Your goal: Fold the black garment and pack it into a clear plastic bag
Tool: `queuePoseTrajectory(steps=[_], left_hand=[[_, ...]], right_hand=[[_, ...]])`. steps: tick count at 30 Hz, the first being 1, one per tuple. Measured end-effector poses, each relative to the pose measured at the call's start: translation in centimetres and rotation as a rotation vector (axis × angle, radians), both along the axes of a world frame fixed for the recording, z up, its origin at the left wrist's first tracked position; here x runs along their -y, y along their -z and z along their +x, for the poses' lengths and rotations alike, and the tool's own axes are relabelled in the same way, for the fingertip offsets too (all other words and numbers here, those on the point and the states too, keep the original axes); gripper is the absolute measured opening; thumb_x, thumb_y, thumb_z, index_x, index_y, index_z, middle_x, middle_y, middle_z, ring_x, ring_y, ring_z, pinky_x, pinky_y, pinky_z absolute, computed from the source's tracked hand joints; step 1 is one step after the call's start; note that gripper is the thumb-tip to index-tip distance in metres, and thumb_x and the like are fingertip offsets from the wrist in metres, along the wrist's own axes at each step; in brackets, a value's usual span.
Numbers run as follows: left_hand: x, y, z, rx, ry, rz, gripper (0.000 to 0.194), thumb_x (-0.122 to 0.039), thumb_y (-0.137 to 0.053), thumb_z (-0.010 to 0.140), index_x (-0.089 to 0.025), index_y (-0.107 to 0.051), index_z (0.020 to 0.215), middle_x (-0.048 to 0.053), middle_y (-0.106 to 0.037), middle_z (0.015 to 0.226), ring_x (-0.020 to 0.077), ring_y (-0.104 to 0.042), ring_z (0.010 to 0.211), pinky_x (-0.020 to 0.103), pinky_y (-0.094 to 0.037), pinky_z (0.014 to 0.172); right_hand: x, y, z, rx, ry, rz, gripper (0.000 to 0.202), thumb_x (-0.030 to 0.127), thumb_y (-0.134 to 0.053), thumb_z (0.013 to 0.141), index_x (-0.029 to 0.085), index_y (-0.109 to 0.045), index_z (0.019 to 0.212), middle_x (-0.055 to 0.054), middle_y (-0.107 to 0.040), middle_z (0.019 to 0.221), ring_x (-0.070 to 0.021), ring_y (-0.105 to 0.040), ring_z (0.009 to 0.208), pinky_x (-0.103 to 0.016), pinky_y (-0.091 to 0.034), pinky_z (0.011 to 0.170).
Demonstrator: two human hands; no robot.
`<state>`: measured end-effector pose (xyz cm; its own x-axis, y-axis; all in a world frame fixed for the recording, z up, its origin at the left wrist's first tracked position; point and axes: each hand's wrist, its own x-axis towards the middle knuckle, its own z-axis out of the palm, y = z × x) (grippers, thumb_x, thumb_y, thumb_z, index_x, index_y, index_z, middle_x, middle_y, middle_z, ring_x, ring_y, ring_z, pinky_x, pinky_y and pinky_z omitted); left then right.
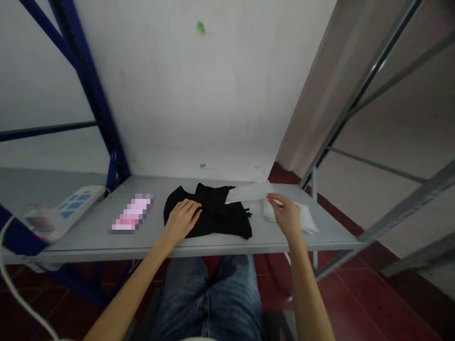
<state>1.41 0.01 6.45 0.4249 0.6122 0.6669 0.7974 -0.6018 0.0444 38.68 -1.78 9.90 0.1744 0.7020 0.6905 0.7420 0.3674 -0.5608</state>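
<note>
- The left hand (183, 218) lies palm down on the left part of a black garment (220, 220), its fingers (192, 204) loosely bent and close together, the thumb set apart from the forefinger with a visible gap; they rest on the cloth from above rather than closing round it
- The right hand (287, 215) has its thumb and forefinger brought together at the tips, pinching the right end of a thin white sheet (249, 192); whether the sheet is paper or plastic cannot be told
- The sheet runs leftward from that pinch to the black garment, its left end meeting the garment's right side
- The garment lies bunched and partly folded near the middle of the grey table (213, 245), between the two hands, with short black ends sticking out at its right side
- A pile of flat white pieces (307, 219) lies on the table at the right, partly hidden by the right hand
- Left of the garment, well apart from the left hand, lies a pixelated pink and white item (132, 213), its details blurred out
- Farther left sits a white device with blue panels (75, 204), near a blue metal post (94, 99)
</note>
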Motion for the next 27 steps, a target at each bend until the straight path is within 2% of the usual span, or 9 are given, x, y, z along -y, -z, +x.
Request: queuePoseTrajectory(steps=[5,8,11,14,17,19,21,24,27], left_hand=[[-0.9,0.7,-1.2,-0.024,-0.053,-0.11,0.025,-0.029,-0.047,0.103,-0.022,-0.071,0.102,0.009,-0.074,0.102,0.0282,-0.063,0.101,0.044,-0.051,0.087],[-1.1,0.8,-1.6,-0.024,-0.068,-0.15,0.025,-0.032,-0.049,0.102,-0.022,-0.071,0.103,0.009,-0.074,0.104,0.0296,-0.063,0.104,0.046,-0.051,0.09],[-1.2,1.0,-1.5,-0.004,-0.045,-0.183,0.026,-0.036,-0.05,0.101,-0.023,-0.072,0.104,0.01,-0.074,0.105,0.03,-0.064,0.106,0.048,-0.05,0.093],[-1.2,1.2,-1.5,0.019,-0.004,-0.209,0.027,-0.039,-0.05,0.101,-0.025,-0.072,0.105,0.009,-0.073,0.107,0.0294,-0.064,0.105,0.048,-0.05,0.095],[-1.2,1.3,-1.5,0.008,0.017,-0.22,0.028,-0.039,-0.05,0.1,-0.025,-0.072,0.107,0.009,-0.073,0.11,0.0293,-0.064,0.107,0.049,-0.051,0.099],[-1.1,1.3,-1.5,-0.006,0.021,-0.227,0.028,-0.039,-0.05,0.1,-0.024,-0.072,0.109,0.01,-0.073,0.111,0.0291,-0.064,0.108,0.05,-0.051,0.101],[-1.1,1.5,-1.4,-0.011,0.028,-0.234,0.029,-0.038,-0.05,0.101,-0.023,-0.07,0.114,0.01,-0.072,0.115,0.0288,-0.065,0.11,0.051,-0.05,0.104],[-1.3,2.2,-1.4,0.01,0.045,-0.228,0.034,-0.038,-0.05,0.101,-0.022,-0.066,0.126,0.011,-0.069,0.128,0.0289,-0.064,0.119,0.053,-0.047,0.112],[-1.5,2.9,-1.5,0.039,0.053,-0.245,0.037,-0.04,-0.049,0.102,-0.022,-0.065,0.13,0.013,-0.065,0.138,0.0289,-0.061,0.129,0.052,-0.046,0.115]], right_hand=[[1.7,1.0,9.2,0.088,0.346,-0.161,0.034,0.042,-0.058,0.089,0.02,-0.081,0.104,-0.014,-0.08,0.107,-0.029,-0.074,0.078,-0.045,-0.056,0.083],[2.6,2.6,13.3,0.183,0.482,-0.287,0.033,0.033,-0.059,0.084,0.021,-0.082,0.104,-0.013,-0.079,0.087,-0.0313,-0.072,0.071,-0.045,-0.054,0.077],[2.9,4.4,15.5,0.275,0.542,-0.411,0.035,0.026,-0.06,0.08,0.019,-0.08,0.107,-0.013,-0.076,0.078,-0.0338,-0.072,0.075,-0.044,-0.054,0.075],[2.5,5.4,15.6,0.344,0.487,-0.453,0.034,0.022,-0.063,0.077,0.019,-0.078,0.106,-0.016,-0.078,0.095,-0.0344,-0.074,0.092,-0.045,-0.056,0.085],[1.5,5.3,13.6,0.355,0.378,-0.371,0.035,0.027,-0.062,0.082,0.017,-0.075,0.113,-0.018,-0.076,0.113,-0.0338,-0.071,0.108,-0.048,-0.053,0.099],[0.4,4.7,10.9,0.326,0.298,-0.292,0.04,0.031,-0.058,0.088,0.015,-0.072,0.121,-0.019,-0.074,0.121,-0.0336,-0.069,0.115,-0.05,-0.051,0.104],[-1.1,4.1,7.1,0.27,0.18,-0.21,0.042,0.031,-0.055,0.09,0.015,-0.069,0.126,-0.018,-0.072,0.126,-0.0323,-0.067,0.118,-0.051,-0.051,0.106],[-4.4,3.6,0.0,0.129,-0.152,-0.132,0.04,0.028,-0.049,0.096,0.018,-0.068,0.129,-0.014,-0.072,0.13,-0.0263,-0.068,0.12,-0.045,-0.056,0.101],[-8.7,3.4,-6.6,0.004,-0.378,-0.231,0.038,0.022,-0.046,0.099,0.022,-0.071,0.127,-0.008,-0.075,0.128,-0.0193,-0.07,0.117,-0.037,-0.057,0.099]])
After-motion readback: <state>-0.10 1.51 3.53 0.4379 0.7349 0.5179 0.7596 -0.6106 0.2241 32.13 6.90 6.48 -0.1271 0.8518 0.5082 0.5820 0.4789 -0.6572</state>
